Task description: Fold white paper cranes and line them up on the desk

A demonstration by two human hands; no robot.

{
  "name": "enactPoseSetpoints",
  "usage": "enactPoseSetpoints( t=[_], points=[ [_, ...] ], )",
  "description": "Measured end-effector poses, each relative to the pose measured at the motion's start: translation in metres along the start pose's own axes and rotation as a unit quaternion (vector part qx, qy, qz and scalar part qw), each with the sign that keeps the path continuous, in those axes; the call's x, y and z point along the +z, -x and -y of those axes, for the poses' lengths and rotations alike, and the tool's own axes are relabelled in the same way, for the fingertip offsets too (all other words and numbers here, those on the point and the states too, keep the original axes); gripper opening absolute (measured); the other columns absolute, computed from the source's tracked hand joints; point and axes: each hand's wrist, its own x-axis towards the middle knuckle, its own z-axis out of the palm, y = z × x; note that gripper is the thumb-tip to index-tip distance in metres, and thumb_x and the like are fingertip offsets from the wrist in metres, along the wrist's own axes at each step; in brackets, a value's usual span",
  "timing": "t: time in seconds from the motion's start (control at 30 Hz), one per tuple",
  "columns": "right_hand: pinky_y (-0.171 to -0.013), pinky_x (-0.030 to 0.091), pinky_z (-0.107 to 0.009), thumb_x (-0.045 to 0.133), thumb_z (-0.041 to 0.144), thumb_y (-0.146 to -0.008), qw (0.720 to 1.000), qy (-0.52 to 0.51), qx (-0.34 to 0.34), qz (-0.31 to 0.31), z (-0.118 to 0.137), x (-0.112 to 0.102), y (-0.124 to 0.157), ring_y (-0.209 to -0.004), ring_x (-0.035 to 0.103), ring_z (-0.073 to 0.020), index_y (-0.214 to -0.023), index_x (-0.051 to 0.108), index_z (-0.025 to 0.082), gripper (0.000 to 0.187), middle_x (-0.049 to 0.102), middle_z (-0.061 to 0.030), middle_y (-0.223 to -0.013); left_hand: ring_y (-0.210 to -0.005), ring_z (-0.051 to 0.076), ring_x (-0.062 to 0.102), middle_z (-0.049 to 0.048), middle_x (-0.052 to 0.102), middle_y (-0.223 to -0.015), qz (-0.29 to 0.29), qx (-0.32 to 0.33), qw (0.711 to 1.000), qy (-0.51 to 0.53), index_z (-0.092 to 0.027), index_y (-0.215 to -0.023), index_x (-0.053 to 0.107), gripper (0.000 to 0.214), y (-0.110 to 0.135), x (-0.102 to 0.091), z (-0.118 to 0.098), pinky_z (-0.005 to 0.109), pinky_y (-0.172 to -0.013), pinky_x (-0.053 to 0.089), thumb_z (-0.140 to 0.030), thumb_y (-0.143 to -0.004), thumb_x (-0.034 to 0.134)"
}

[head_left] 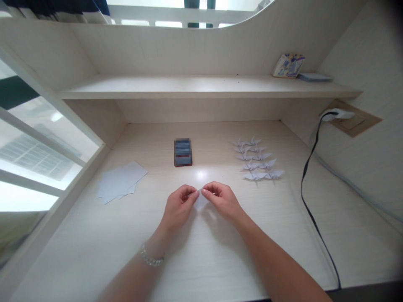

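My left hand (pixel 179 206) and my right hand (pixel 222 199) meet over the middle of the pale wooden desk (pixel 94 243). Both pinch a small folded piece of white paper (pixel 200 201) between thumbs and fingertips, just above the desk surface. A beaded bracelet (pixel 151 258) circles my left wrist. To the left lies a loose stack of white paper sheets (pixel 121 181). To the right stand several finished paper cranes (pixel 258 161) in rows.
A small dark blurred object (pixel 183 152) sits behind my hands. A black cable (pixel 310 184) runs from a wall socket (pixel 338 114) across the desk's right side. On the shelf (pixel 201 86) lean a colourful packet (pixel 288 66) and flat papers (pixel 314 77). A window frame (pixel 47 138) borders the left.
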Motion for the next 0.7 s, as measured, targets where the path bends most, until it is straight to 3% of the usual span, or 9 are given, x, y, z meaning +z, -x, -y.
enactPoseSetpoints(
  t=[0.2,0.33,0.53,0.7],
  points=[
    [-0.061,0.044,-0.025,0.053,0.03,-0.079,0.998,0.053,-0.013,0.019,0.004,0.0016,0.0038,-0.067,0.056,-0.014,-0.075,0.062,0.017,0.017,0.062,-0.0019,-0.071,-0.072,0.015,0.057,0.0041,0.063,-0.078,0.017,0.007,1.0,-0.009,-0.017,-0.081,0.061,0.017,-0.0002,-0.0012,0.0001,0.025,-0.065,0.044,-0.032,-0.078,0.056],
    [-0.059,0.044,-0.023,0.052,0.031,-0.08,0.998,0.056,-0.005,0.039,0.0074,0.0043,0.0054,-0.066,0.056,-0.0131,-0.076,0.061,0.016,0.018,0.061,-0.0016,-0.072,-0.068,0.014,0.055,0.0025,0.061,-0.075,-0.001,0.003,1.0,-0.017,-0.016,-0.08,0.059,0.018,0.0011,0.0006,0.0027,0.024,-0.062,0.042,-0.034,-0.079,0.054],
    [-0.063,0.044,-0.024,0.051,0.027,-0.081,0.995,0.096,-0.03,0.013,0.0064,0.0061,0.0059,-0.068,0.057,-0.013,-0.077,0.06,0.017,0.014,0.062,-0.0013,-0.073,-0.068,0.012,0.051,0.0007,0.056,-0.074,-0.019,0.014,1.0,-0.009,-0.016,-0.08,0.056,0.018,-0.0002,0.0021,0.0047,0.023,-0.062,0.041,-0.033,-0.081,0.051],
    [-0.063,0.043,-0.024,0.051,0.024,-0.081,0.99,0.126,-0.069,0.01,0.0056,0.0069,0.0088,-0.068,0.056,-0.0131,-0.077,0.061,0.018,0.012,0.062,-0.0018,-0.074,-0.071,0.013,0.053,0.0017,0.057,-0.077,0.013,0.009,1.0,0.02,-0.016,-0.082,0.056,0.017,-0.0024,0.0,0.0036,0.023,-0.064,0.042,-0.033,-0.08,0.054]
  ],
)
